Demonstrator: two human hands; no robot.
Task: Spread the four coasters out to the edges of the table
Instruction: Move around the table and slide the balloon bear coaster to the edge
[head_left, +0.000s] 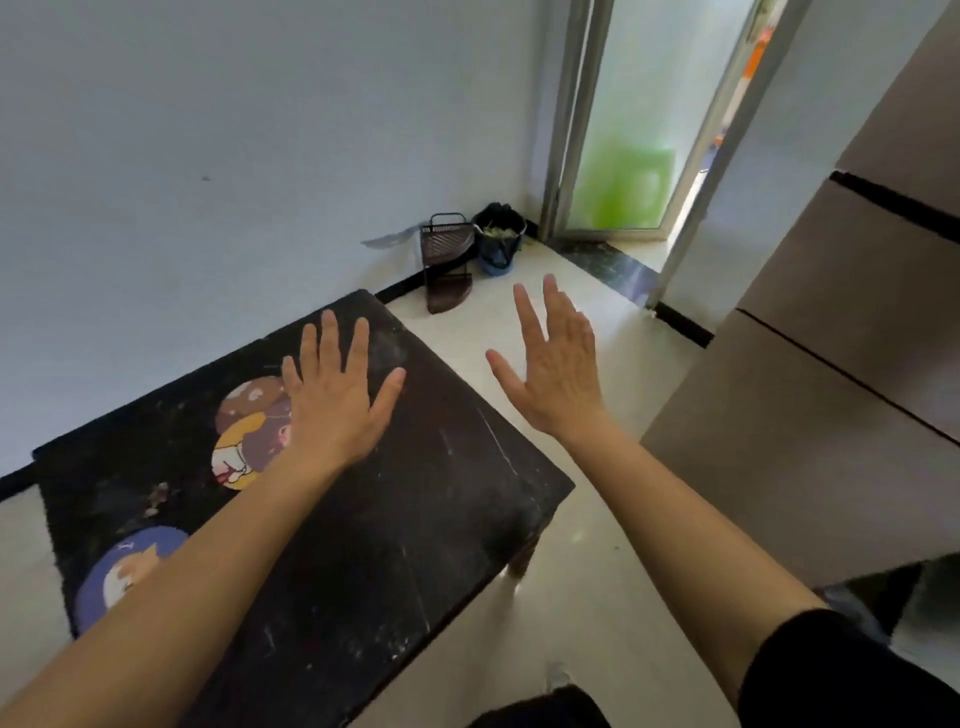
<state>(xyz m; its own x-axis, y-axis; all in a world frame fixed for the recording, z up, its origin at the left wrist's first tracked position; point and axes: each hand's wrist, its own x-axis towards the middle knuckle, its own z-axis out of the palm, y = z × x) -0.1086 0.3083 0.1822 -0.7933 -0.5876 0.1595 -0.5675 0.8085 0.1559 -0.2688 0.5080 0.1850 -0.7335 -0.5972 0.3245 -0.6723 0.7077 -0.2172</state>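
Note:
A dark square table (405, 519) stands against the wall. On it lie round cartoon coasters: a brown one (249, 410) with a yellow one (234, 462) overlapping just below it, both near the table's middle left, and a blue one (119, 571) at the front left, partly under my left forearm. My left hand (337, 400) hovers flat and open over the table, its edge covering part of the brown coaster. My right hand (556, 369) is open, fingers spread, held above the floor past the table's right edge. Neither hand holds anything.
A small dark wire rack (449, 260) and a black bucket (498, 239) stand on the floor in the far corner. A glass door (623, 156) is ajar behind them. A tall beige cabinet (831, 364) stands at the right. Pale floor lies right of the table.

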